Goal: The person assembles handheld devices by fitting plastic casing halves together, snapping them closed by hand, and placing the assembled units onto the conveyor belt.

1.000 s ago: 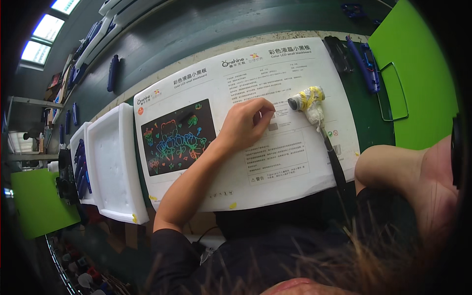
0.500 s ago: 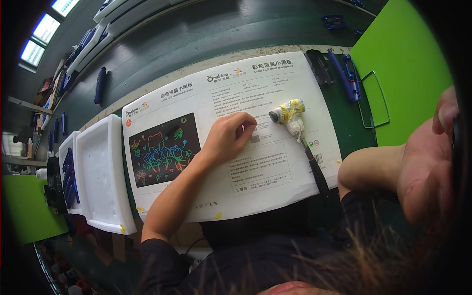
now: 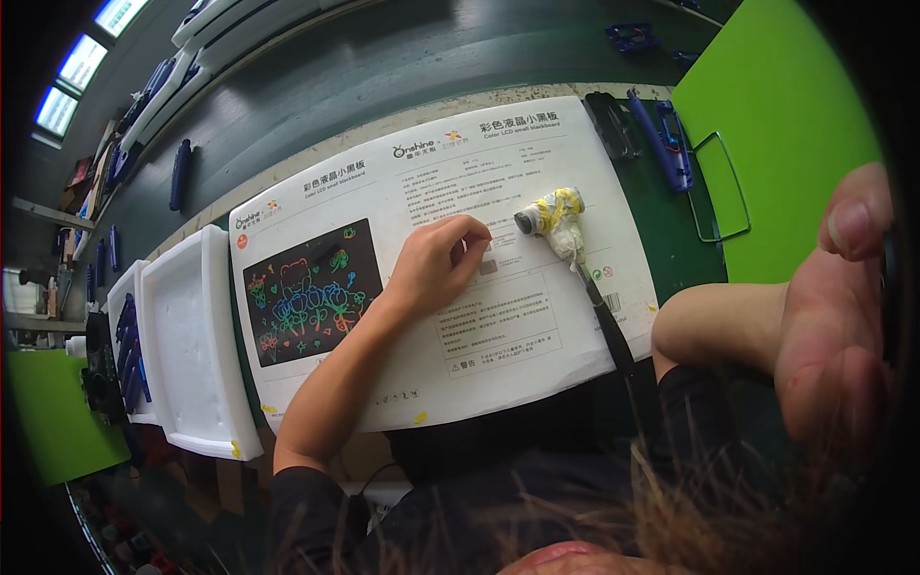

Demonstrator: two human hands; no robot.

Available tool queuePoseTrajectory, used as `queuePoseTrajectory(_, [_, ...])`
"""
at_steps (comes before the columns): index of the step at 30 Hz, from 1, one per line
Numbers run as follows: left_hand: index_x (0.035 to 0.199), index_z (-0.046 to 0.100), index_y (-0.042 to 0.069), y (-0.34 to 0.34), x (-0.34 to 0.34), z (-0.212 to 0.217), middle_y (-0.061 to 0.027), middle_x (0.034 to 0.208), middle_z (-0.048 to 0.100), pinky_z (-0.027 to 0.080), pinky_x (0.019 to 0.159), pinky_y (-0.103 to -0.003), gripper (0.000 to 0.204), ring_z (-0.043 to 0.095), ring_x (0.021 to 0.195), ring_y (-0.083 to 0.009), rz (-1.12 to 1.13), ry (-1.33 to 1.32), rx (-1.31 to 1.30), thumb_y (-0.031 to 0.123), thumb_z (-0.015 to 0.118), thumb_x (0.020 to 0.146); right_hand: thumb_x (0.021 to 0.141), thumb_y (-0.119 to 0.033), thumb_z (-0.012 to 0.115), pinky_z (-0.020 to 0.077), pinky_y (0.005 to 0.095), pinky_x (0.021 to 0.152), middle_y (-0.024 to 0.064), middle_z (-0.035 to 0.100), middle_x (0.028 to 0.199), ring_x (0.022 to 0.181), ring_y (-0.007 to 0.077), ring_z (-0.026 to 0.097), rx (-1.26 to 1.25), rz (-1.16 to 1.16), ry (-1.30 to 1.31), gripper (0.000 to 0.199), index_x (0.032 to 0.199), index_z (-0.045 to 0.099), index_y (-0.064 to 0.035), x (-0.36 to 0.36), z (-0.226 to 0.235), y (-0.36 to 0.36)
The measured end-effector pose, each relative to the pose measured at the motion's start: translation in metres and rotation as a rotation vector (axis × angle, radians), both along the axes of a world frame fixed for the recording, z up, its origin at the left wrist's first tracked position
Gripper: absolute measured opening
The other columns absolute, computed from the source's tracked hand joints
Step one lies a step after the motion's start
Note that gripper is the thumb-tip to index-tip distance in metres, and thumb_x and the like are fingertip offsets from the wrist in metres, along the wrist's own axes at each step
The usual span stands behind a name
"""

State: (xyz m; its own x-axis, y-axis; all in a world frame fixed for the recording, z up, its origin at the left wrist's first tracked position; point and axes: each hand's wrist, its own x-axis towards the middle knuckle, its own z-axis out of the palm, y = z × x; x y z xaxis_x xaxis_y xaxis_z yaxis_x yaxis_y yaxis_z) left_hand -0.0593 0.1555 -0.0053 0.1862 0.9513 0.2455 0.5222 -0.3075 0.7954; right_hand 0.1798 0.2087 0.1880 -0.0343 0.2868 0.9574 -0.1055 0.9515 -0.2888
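A white printed cardboard sheet or flat box [image 3: 402, 383] lies before me, with a black panel picture [image 3: 316, 287] of coloured line drawings on its left part. My left hand [image 3: 443, 257] rests on its middle, fingers curled in loosely with nothing visible in them. To the right of that hand lies a hammer [image 3: 565, 230], its head wrapped in white and yellow material, its black handle running toward me. No hand touches it. My right hand [image 3: 834, 316] is raised close to the camera at the right edge, its palm partly showing; several fingertips are cut off by the dark rim.
White foam trays [image 3: 251, 383] stand at the left, one with blue tool-like parts [image 3: 131, 355]. Beyond the sheet's right corner lie a black part [image 3: 613, 126] and a blue part [image 3: 663, 144]. Green boards [image 3: 767, 125] stand at right and left. A dark conveyor-like surface [image 3: 383, 67] runs behind.
The whole view has shifted slightly, so the sheet and hammer appear a little to the left. Both hands keep nearly the same pose, and the hammer stays on the sheet.
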Motion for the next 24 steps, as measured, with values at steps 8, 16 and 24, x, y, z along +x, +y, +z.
queuePoseTrajectory(8, [0.091, 0.061, 0.001, -0.004, -0.004, 0.001, -0.0092, 0.076, 0.064, 0.049, 0.057, -0.032, 0.007, 0.06, 0.058, -0.0198, 0.004, 0.015, -0.011, 0.003, 0.062, 0.084, 0.097, -0.011, 0.043, 0.0453, 0.0295, 0.055, 0.0194, 0.067, 0.095, 0.067, 0.0246, 0.058, 0.068, -0.018, 0.028, 0.027, 0.11, 0.062, 0.0033, 0.031, 0.019, 0.032])
queuePoseTrajectory(16, [0.091, 0.062, 0.002, 0.009, 0.011, 0.0, -0.0094, 0.076, 0.065, 0.049, 0.057, -0.032, 0.007, 0.061, 0.059, -0.0207, -0.051, -0.058, -0.003, 0.004, 0.062, 0.084, 0.08, -0.001, 0.052, 0.0494, 0.039, 0.093, 0.0192, 0.064, 0.117, 0.105, 0.0354, 0.063, -0.227, -0.903, -0.876, 0.048, 0.127, 0.055, -0.0058, 0.055, -0.089, 0.351])
queuePoseTrajectory(24, [0.092, 0.061, 0.002, 0.006, -0.004, -0.009, -0.0096, 0.075, 0.064, 0.049, 0.055, -0.032, 0.009, 0.062, 0.058, -0.0204, 0.014, -0.114, -0.05, 0.002, 0.063, 0.083, 0.08, 0.005, 0.06, 0.0352, 0.047, 0.11, -0.0045, 0.017, 0.159, 0.145, 0.0254, 0.019, -0.397, -1.244, -1.859, 0.092, 0.152, 0.017, -0.0306, 0.061, -0.168, 0.409])
